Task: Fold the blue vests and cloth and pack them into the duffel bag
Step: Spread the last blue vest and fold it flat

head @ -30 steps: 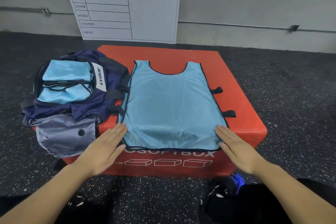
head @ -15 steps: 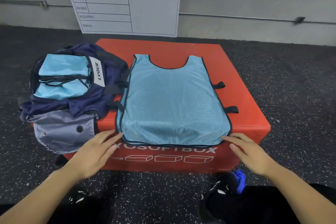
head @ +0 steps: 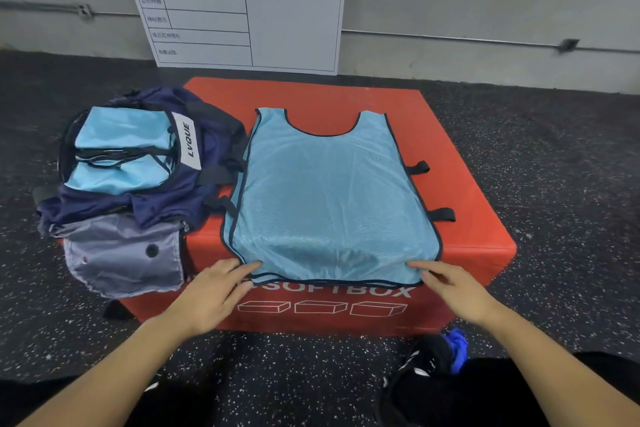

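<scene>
A light blue mesh vest (head: 329, 201) with dark trim lies flat on the red soft box (head: 478, 225), neck hole away from me. Its lower hem hangs a little over the box's front edge. My left hand (head: 211, 295) reaches in from below, its fairly straight fingertips touching the vest's lower left corner. At the lower right corner my right hand (head: 457, 288) does the same, index finger lying on the hem. The navy duffel bag (head: 166, 204) sits open on the box's left side, with folded light blue vests (head: 121, 149) inside.
A grey pocket flap (head: 121, 260) of the bag hangs over the box's front left corner. A white chart board (head: 242, 3) leans on the wall behind. Dark speckled floor surrounds the box. Black shoes and a blue item (head: 457, 350) lie by my right forearm.
Both hands have slid from flat beside the vest down and inward to its two lower corners. The view has shifted a little closer.
</scene>
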Demonstrator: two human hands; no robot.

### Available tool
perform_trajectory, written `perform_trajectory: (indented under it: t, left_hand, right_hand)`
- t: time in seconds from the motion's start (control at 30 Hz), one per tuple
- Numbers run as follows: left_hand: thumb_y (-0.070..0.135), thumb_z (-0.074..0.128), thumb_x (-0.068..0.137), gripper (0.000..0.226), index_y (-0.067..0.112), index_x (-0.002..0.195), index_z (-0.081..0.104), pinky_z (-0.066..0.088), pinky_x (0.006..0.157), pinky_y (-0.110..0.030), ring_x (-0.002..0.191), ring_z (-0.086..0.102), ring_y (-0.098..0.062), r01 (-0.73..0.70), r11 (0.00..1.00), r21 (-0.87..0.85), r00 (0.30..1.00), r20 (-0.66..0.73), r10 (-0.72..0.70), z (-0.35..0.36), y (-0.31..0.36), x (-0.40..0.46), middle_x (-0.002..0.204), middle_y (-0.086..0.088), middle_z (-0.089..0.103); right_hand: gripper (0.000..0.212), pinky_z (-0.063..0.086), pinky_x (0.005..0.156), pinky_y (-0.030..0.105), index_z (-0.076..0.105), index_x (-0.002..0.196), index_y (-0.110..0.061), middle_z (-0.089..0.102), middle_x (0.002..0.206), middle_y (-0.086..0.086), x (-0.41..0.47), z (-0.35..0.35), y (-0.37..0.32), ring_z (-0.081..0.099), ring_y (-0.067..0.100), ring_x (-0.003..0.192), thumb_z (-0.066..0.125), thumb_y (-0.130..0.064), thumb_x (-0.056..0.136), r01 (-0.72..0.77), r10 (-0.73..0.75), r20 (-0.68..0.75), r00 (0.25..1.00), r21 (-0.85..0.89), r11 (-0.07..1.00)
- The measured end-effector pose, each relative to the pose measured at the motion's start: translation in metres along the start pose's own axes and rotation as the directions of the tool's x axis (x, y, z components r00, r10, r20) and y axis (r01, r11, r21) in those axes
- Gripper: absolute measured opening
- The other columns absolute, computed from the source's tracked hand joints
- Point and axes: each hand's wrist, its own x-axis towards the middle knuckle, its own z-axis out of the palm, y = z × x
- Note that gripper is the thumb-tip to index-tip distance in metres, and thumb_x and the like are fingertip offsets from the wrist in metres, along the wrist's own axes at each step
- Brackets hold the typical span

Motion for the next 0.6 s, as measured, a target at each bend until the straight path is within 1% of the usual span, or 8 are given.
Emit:
perform_trajectory:
  t: [0.07, 0.13, 0.23, 0.3, 0.33, 0.4, 0.47, 0.6]
  left_hand:
    - [0.053, 0.035, 0.101, 0.054, 0.034, 0.151, 0.041, 0.045, 0.099, -0.031, 0.106, 0.049, -0.004, -0.013, 1.000, 0.002, 1.000, -0.010, 0.013, -0.002, 0.006, 0.003, 0.108, 0.018, 0.052]
    - [0.024, 0.057, 0.092, 0.051, 0.030, 0.142, 0.052, 0.049, 0.098, -0.033, 0.102, 0.053, -0.005, -0.038, 0.999, 0.015, 0.999, -0.039, 0.039, -0.005, 0.007, 0.003, 0.105, 0.018, 0.056]
    - [-0.003, 0.065, 0.073, 0.062, 0.027, 0.127, 0.064, 0.052, 0.095, -0.035, 0.098, 0.060, -0.009, -0.034, 0.999, 0.022, 0.991, -0.126, 0.037, -0.013, 0.004, 0.003, 0.102, 0.017, 0.061]
    - [-0.006, 0.069, 0.071, 0.056, 0.026, 0.118, 0.068, 0.051, 0.093, -0.030, 0.100, 0.063, -0.013, 0.003, 1.000, -0.010, 0.977, -0.213, -0.005, -0.026, 0.005, 0.001, 0.105, 0.014, 0.065]
    - [-0.006, 0.071, 0.072, 0.052, 0.025, 0.113, 0.069, 0.049, 0.089, -0.028, 0.099, 0.063, -0.013, 0.023, 0.999, -0.037, 0.966, -0.256, -0.032, -0.033, 0.006, 0.000, 0.107, 0.012, 0.067]
    - [-0.003, 0.074, 0.076, 0.043, 0.026, 0.107, 0.070, 0.048, 0.083, -0.027, 0.098, 0.062, -0.010, 0.052, 0.995, -0.091, 0.948, -0.309, -0.078, -0.047, 0.009, -0.001, 0.107, 0.014, 0.067]
    - [0.002, 0.077, 0.080, 0.033, 0.027, 0.101, 0.070, 0.047, 0.081, -0.027, 0.096, 0.062, -0.008, 0.036, 0.989, -0.144, 0.936, -0.340, -0.084, -0.058, 0.011, 0.000, 0.103, 0.016, 0.068]
    - [0.027, 0.077, 0.087, 0.008, 0.028, 0.091, 0.070, 0.046, 0.079, -0.023, 0.088, 0.060, -0.004, -0.054, 0.969, -0.242, 0.919, -0.391, -0.046, -0.081, 0.016, 0.014, 0.092, 0.014, 0.062]
  right_hand:
    - [0.030, 0.030, 0.113, 0.023, 0.067, 0.126, -0.041, 0.060, 0.137, -0.019, 0.000, 0.000, -0.001, 0.047, 0.000, 0.134, 0.055, -0.022, 0.105, -0.022, 0.022, 0.019, 1.000, 0.014, 1.000]
    - [0.032, 0.033, 0.114, 0.025, 0.070, 0.119, -0.040, 0.064, 0.130, -0.020, -0.002, -0.003, -0.004, 0.052, 0.002, 0.130, 0.059, -0.015, 0.103, -0.031, 0.031, 0.026, 0.999, 0.024, 0.999]
    - [0.049, 0.047, 0.101, 0.028, 0.077, 0.105, -0.045, 0.075, 0.109, -0.013, -0.005, -0.012, -0.006, 0.067, 0.016, 0.105, 0.067, 0.001, 0.092, -0.023, 0.026, -0.061, 0.998, 0.052, 0.998]
    - [0.061, 0.050, 0.082, 0.023, 0.076, 0.102, -0.047, 0.076, 0.092, -0.007, -0.009, -0.021, -0.009, 0.065, 0.023, 0.083, 0.070, 0.011, 0.085, -0.002, 0.014, -0.114, 0.993, 0.106, 0.994]
    - [0.063, 0.050, 0.080, 0.023, 0.076, 0.103, -0.045, 0.075, 0.090, -0.004, -0.011, -0.024, -0.011, 0.065, 0.024, 0.080, 0.070, 0.014, 0.081, 0.018, -0.001, -0.134, 0.991, 0.121, 0.993]
    - [0.060, 0.051, 0.088, 0.025, 0.077, 0.102, -0.040, 0.077, 0.102, -0.005, -0.013, -0.031, -0.016, 0.069, 0.020, 0.092, 0.073, 0.015, 0.078, 0.061, -0.040, -0.178, 0.983, 0.114, 0.992]
    - [0.052, 0.049, 0.091, 0.017, 0.077, 0.100, -0.036, 0.075, 0.105, -0.017, -0.012, -0.036, -0.023, 0.068, 0.005, 0.097, 0.078, 0.010, 0.077, 0.100, -0.075, -0.211, 0.974, 0.107, 0.989]
    - [0.041, 0.046, 0.081, 0.008, 0.077, 0.094, -0.027, 0.075, 0.093, -0.019, -0.001, -0.049, -0.046, 0.065, 0.001, 0.082, 0.078, 0.011, 0.078, 0.178, -0.134, -0.326, 0.936, 0.112, 0.978]
